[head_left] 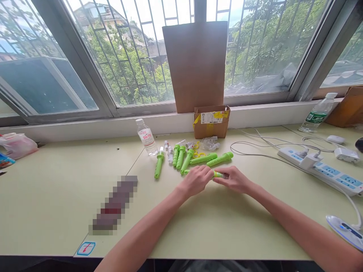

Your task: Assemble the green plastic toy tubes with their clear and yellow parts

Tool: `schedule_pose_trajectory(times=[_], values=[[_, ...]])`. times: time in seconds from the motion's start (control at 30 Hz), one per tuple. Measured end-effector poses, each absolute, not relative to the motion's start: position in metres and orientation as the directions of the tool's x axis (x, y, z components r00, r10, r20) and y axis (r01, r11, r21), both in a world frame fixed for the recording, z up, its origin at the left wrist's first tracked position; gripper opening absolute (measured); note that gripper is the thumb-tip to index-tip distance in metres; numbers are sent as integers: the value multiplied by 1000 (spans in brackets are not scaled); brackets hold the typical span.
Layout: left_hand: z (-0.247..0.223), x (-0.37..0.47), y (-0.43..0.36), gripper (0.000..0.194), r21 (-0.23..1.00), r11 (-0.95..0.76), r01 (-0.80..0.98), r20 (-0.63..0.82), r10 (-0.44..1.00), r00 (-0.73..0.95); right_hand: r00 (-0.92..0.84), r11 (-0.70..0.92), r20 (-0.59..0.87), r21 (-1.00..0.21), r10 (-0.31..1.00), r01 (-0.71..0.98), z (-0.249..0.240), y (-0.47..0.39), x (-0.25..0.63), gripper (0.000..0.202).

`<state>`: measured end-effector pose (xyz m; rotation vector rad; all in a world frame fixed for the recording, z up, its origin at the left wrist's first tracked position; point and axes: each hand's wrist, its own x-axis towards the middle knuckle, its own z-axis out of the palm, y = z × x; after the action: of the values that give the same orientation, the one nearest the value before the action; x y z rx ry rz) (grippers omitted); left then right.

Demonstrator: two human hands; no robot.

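Beyond the hands [197,178], bottle [146,137] of clear liquid [152,150].

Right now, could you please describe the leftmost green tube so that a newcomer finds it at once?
On the pale green table, find the clear bottle with the pink lettering, left of the small cardboard box. Just on the near side of that bottle, slightly to its right, lies the leftmost green tube. A gap sets it apart from the other green tubes.
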<state>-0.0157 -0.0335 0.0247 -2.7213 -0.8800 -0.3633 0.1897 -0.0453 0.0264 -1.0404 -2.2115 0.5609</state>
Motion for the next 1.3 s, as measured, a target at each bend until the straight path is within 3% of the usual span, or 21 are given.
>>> schedule_pose_trajectory(times=[0.1, 0.2, 0.27, 0.37, 0.53, 0.63, 0.83, 1.03, 1.17, 1.3], values=[[24, -16, -34, 24, -186, -798, 573, 307, 507, 806, -536, 542, 266, -705, 801, 459, 29, -44, 190, 41], [21, -15, -33, 23, -112, -781, 614, 304, 561, 770, -506, 574, 319, -650, 801, 498, 25, -44, 190, 39], [21, -15, -32, 17, 15, -743, 669, 300, 641, 706, -483, 625, 399, -545, 779, 558, 20, -45, 189, 36], [26, -17, -33, 35, 268, -669, 693, 232, 743, 628, -507, 696, 500, -328, 702, 639, 12, -45, 187, 37], [44, -29, -30, 36, 595, -593, 542, 95, 722, 685, -609, 759, 568, -42, 553, 650, 7, -43, 187, 38], [50, -35, -26, 35, 716, -530, 455, 54, 692, 720, -672, 774, 563, 87, 481, 627, 9, -42, 189, 37], [42, -34, -23, 23, 718, -501, 484, 51, 731, 681, -725, 753, 545, 236, 421, 614, 11, -42, 191, 34], [43, -36, -23, 24, 702, -517, 490, 28, 707, 707, -768, 723, 511, 351, 385, 595, 12, -49, 189, 37], [40, -32, -26, 20, 657, -546, 521, 59, 725, 686, -752, 719, 513, 322, 414, 616, 12, -51, 189, 38], [32, -23, -29, 17, 548, -602, 581, 132, 748, 650, -697, 718, 504, 196, 511, 668, 11, -50, 192, 38]])
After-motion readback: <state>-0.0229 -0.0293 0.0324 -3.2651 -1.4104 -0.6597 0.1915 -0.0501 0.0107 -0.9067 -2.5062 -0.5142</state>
